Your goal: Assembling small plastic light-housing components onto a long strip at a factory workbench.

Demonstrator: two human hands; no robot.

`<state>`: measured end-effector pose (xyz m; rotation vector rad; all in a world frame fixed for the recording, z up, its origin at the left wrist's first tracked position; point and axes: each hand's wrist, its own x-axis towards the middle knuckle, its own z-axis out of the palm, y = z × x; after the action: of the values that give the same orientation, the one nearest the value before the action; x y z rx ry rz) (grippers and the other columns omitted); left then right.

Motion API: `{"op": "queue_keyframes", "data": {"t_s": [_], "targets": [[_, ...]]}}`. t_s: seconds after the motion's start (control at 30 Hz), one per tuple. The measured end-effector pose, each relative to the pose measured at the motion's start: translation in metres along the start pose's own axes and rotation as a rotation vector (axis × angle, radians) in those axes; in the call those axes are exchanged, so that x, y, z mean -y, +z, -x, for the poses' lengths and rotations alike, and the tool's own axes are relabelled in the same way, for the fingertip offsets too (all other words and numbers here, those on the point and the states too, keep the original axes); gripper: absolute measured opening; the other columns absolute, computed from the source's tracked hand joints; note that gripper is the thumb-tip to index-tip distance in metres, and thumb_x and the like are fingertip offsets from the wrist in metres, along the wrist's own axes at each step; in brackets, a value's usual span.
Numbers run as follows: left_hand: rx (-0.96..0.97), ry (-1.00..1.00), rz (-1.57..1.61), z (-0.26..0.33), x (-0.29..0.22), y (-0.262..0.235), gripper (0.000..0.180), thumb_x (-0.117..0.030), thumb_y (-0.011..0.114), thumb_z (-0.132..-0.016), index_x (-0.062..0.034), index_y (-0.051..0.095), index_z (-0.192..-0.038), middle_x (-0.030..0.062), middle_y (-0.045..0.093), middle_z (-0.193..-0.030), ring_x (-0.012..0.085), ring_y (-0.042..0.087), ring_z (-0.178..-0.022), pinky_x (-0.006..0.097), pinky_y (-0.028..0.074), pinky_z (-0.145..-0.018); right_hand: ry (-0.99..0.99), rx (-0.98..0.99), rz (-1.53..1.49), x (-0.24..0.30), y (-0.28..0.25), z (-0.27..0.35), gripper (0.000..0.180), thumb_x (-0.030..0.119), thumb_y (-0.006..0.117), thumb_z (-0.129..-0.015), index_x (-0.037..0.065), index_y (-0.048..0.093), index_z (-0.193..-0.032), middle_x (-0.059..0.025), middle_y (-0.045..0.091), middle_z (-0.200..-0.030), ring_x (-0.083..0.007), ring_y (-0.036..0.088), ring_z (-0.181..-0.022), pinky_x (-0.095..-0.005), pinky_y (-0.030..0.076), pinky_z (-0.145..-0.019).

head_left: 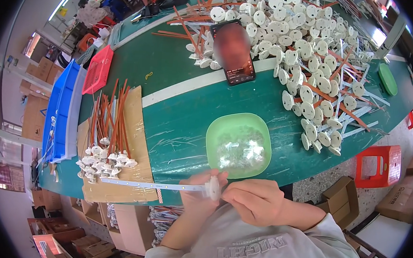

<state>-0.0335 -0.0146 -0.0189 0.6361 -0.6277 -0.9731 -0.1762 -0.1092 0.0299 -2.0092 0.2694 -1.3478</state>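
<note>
My left hand (196, 191) is closed around the end of a narrow white LED strip (140, 184), which points out to the left. A round white end cap (214, 188) sits at the held end of the strip, facing my right hand. My right hand (255, 200) has its fingers pinched together close beside the cap; what they hold, if anything, is hidden. Just beyond my hands stands a light green bowl (210, 138) with many small clear, shiny pieces (244, 151) inside.
Finished-looking capped strips (106, 158) lie on cardboard (139, 172) at left, near a blue bin (64, 109) and a red basket (98, 68). A large heap of capped strips (311, 64) covers the far right, with a phone (241, 76) beside it. A red stool (381, 165) stands right.
</note>
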Motion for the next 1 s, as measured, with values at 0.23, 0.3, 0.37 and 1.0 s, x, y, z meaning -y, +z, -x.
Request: {"op": "queue_keyframes", "data": {"t_s": [0.23,0.3,0.37,1.0], "targets": [[0.215,-0.038,-0.049,0.002,0.004,-0.016,0.062,0.002,0.082,-0.077,0.0000,0.056,-0.133,0.0231,0.055,-0.140,0.0379,0.058,-0.125,0.049,0.051,-0.104,-0.031,0.018,0.033,0.002,-0.001,-0.002,0.022,-0.009,0.069,-0.070,-0.005,0.065,-0.092,-0.0144,0.066,-0.083,-0.0246,0.066,-0.065,-0.0309,0.055,-0.056],[0.231,-0.011,-0.119,0.006,0.006,-0.022,0.061,0.001,0.082,-0.077,0.0001,0.056,-0.132,0.0233,0.055,-0.139,0.0377,0.059,-0.124,0.049,0.051,-0.103,-0.036,0.031,0.044,0.003,0.000,0.002,0.022,-0.009,0.069,-0.070,-0.005,0.065,-0.092,-0.0142,0.066,-0.083,-0.0244,0.066,-0.065,-0.0306,0.055,-0.056],[0.243,0.017,-0.190,0.011,0.008,-0.024,0.060,-0.001,0.082,-0.077,0.0002,0.056,-0.131,0.0235,0.056,-0.138,0.0376,0.060,-0.123,0.049,0.052,-0.103,-0.041,0.046,0.052,0.004,-0.001,0.001,0.023,-0.009,0.069,-0.070,-0.005,0.065,-0.092,-0.0140,0.066,-0.083,-0.0241,0.066,-0.065,-0.0304,0.056,-0.057],[-0.252,-0.006,-0.828,-0.047,-0.079,-0.009,0.036,-0.013,0.066,-0.094,0.0008,0.063,-0.126,0.0121,0.070,-0.105,0.0163,0.068,-0.090,0.034,0.056,-0.082,0.030,0.041,0.125,-0.011,-0.040,-0.025,0.014,-0.004,0.074,-0.075,0.000,0.070,-0.088,-0.0128,0.072,-0.090,-0.0259,0.072,-0.076,-0.0329,0.058,-0.066]]}}
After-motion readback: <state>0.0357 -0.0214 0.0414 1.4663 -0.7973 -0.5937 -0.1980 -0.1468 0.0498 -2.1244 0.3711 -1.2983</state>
